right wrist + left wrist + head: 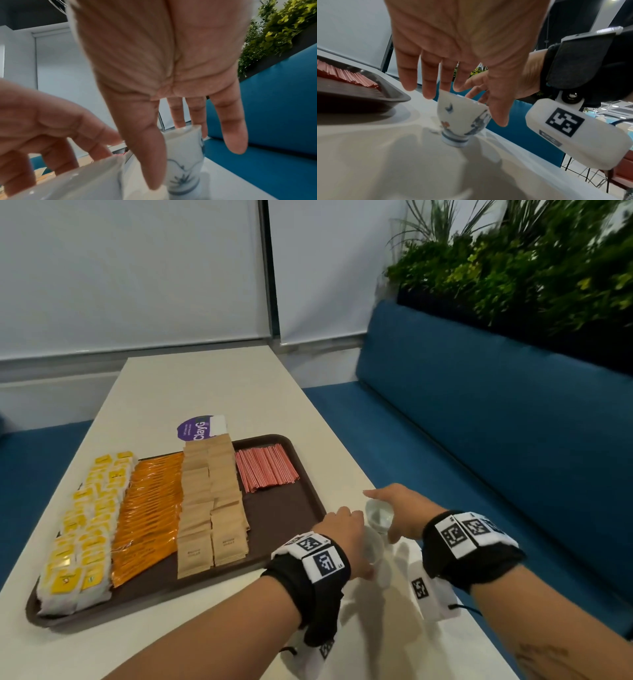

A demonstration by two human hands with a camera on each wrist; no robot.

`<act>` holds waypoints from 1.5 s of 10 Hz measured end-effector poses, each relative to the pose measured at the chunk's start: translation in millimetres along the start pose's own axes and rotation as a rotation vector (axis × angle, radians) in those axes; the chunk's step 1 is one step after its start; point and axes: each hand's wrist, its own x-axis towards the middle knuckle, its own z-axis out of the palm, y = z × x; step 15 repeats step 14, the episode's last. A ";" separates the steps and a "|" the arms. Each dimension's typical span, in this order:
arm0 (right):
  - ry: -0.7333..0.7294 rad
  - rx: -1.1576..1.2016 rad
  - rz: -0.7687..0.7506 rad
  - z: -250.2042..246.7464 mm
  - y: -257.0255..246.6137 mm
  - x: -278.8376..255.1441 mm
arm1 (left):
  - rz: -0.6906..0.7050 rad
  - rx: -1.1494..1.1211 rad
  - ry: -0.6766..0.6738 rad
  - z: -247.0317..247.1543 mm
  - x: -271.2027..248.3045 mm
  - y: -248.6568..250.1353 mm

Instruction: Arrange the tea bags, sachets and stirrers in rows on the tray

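On the brown tray (274, 518) lie rows of yellow tea bags (85, 525), orange sachets (150, 508), brown sachets (212, 508) and red stirrers (267, 467). Both hands are off the tray, to the right of its near right corner. My left hand (346, 534) reaches down over a small painted cup (462, 119), fingertips and thumb around its rim; the cup leans. My right hand (397, 511) hangs spread over a second cup (186, 159) that stands on the table. Its thumb is in front of that cup, its straight fingers behind.
A purple round card (198, 428) lies on the white table (205, 385) beyond the tray. The table's right edge runs close beside the cups. A blue bench (479, 440) and green plants (513, 268) fill the right side.
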 end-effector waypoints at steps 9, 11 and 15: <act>0.137 0.097 -0.058 0.1 -37.7 73.0 | -0.111 0.087 -0.063 -75.9 161.4 -73.8; 0.144 0.082 -0.057 7.7 -39.2 77.0 | -0.077 0.102 -0.034 -69.3 171.5 -78.0; 0.204 0.192 -0.077 1.6 -34.3 59.2 | -0.068 0.054 0.111 -74.7 141.3 -80.2</act>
